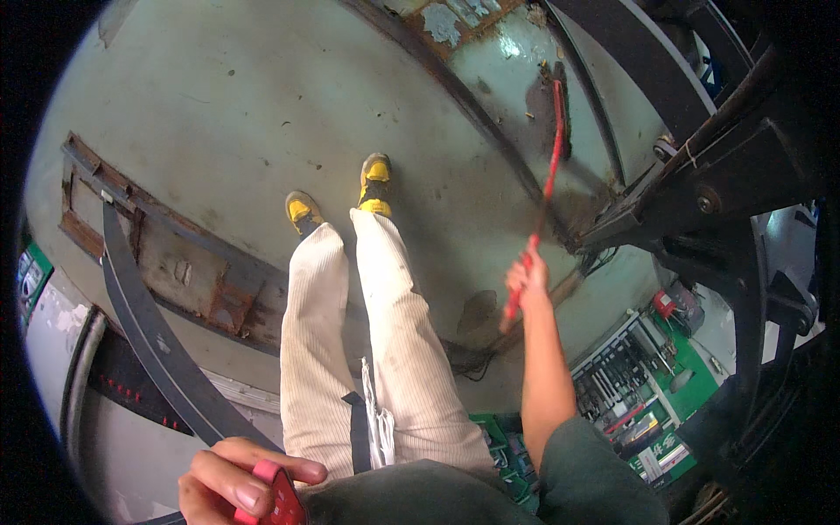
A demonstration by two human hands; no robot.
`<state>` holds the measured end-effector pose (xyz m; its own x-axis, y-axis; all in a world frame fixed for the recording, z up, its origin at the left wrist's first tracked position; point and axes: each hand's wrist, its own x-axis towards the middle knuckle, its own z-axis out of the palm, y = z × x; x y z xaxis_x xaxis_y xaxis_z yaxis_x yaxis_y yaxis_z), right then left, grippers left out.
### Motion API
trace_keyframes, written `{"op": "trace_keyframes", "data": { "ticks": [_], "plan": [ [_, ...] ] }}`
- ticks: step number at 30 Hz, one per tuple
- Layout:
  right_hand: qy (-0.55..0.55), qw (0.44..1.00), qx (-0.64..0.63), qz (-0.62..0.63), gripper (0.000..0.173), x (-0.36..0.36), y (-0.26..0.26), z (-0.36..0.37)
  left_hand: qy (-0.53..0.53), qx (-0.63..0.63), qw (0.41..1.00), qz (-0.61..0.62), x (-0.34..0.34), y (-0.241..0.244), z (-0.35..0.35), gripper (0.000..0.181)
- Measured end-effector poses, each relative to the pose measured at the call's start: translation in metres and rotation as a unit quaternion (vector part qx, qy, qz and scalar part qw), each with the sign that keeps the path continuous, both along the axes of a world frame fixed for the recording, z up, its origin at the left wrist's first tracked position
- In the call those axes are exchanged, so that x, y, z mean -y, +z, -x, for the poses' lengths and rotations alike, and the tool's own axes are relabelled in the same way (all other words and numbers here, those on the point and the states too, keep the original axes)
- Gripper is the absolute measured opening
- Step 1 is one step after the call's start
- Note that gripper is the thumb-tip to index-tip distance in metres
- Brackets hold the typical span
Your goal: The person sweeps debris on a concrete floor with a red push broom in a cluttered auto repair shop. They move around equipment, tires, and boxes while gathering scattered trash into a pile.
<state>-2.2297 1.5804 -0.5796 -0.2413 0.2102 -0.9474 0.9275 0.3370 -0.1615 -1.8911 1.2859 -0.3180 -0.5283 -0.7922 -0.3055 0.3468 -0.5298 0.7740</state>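
My right hand (527, 279) is closed around the lower part of a long red rod (554, 157), perhaps a pry bar, which slants up and away from me over the floor. At the bottom left, my left hand (243, 479) grips a red object (283, 499) with a dark red face; what it is I cannot tell. Below me are my beige corduroy trousers (394, 315) and yellow-and-grey shoes (376, 177). White strings and a black strap hang at my waist.
Dark metal lift-like arms (709, 197) rise at the right. A curved dark metal bar (141, 289) crosses the left, over a rusty floor frame (177, 269). A tool tray (617, 380) lies on a green surface at lower right. Dark cables run along the floor near my right leg.
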Motion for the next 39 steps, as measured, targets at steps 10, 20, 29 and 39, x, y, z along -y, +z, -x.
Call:
{"op": "trace_keyframes", "data": {
  "ticks": [10, 20, 29, 39],
  "plan": [
    [0.145, 0.988, -0.061, -0.005, 0.037, 0.058, -0.028, 0.072, 0.013, -0.011, 1.0, 0.015, -0.005, 0.012, -0.026, 0.051],
    [0.251, 0.96, -0.02, -0.121, 0.038, -0.029, 0.066, 0.044, 0.071, -0.022, 0.996, -0.051, -0.034, 0.029, -0.016, 0.037],
    [0.272, 0.96, -0.06, -0.023, 0.044, 0.075, -0.042, 0.1, 0.063, -0.027, 0.998, -0.003, -0.047, 0.027, -0.009, 0.047],
    [0.229, 0.968, -0.003, -0.105, 0.042, -0.001, 0.102, 0.045, 0.07, -0.023, 0.997, 0.018, -0.044, 0.049, -0.023, 0.064]
  ]
}}
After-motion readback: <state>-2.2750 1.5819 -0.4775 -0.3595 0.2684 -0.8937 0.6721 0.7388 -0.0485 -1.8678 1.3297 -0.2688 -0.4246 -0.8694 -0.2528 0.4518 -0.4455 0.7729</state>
